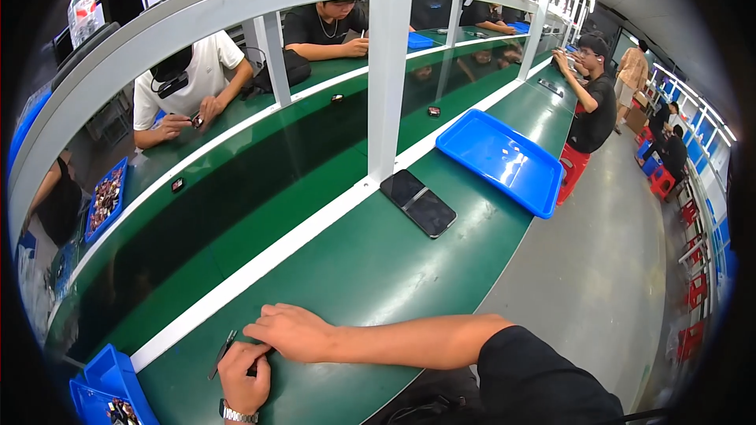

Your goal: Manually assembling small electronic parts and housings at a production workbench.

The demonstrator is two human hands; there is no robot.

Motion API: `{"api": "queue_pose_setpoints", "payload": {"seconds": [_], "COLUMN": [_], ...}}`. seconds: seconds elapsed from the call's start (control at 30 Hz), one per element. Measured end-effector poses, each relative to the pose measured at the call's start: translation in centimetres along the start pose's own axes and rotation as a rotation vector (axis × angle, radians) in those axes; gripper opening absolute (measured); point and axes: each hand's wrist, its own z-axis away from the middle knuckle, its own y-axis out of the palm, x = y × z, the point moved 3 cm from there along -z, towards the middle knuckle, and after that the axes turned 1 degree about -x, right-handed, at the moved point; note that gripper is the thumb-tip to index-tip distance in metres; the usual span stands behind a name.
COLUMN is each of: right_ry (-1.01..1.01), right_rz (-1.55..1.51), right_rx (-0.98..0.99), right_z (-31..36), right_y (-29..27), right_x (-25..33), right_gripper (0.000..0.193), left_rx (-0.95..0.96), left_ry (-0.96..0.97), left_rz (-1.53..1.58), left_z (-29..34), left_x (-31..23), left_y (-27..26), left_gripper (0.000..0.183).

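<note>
At the lower left of the green bench (346, 283), my left hand (242, 378), with a metal-band watch on its wrist, is closed with fingers curled. My right hand (291, 333) reaches across from the right, bent over it, its fingertips meeting the left hand's fingers. Between them shows a bit of something small and dark, mostly covered by the fingers. Right beside my left hand's knuckles is a thin dark tool (223, 354); whether a finger grips it I cannot tell. A blue bin (118, 378) with small parts stands left of my hands.
A black phone (418, 202) and a shallow blue tray (504, 159) lie farther along the bench. A white post (390, 71) rises from its rail. Beyond runs a green conveyor (236, 228) carrying a few small dark parts. Co-workers sit opposite and at the far right.
</note>
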Motion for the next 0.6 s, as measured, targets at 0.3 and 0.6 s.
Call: {"api": "queue_pose_setpoints", "payload": {"seconds": [0.3, 0.6], "right_ry": [0.035, 0.214], "right_rz": [0.033, -0.082], "right_rx": [0.042, 0.189], "right_z": [-0.6, -2.9], "right_y": [-0.5, -1.9], "right_x": [0.4, 0.5], "right_gripper": [0.019, 0.014], "left_rx": [0.164, 0.154], "left_ry": [0.095, 0.069], "left_rz": [-0.108, -0.084], "left_z": [0.6, 0.8], "left_x": [-0.3, 0.1], "left_y": [0.0, 0.0], "left_gripper": [0.023, 0.033]}}
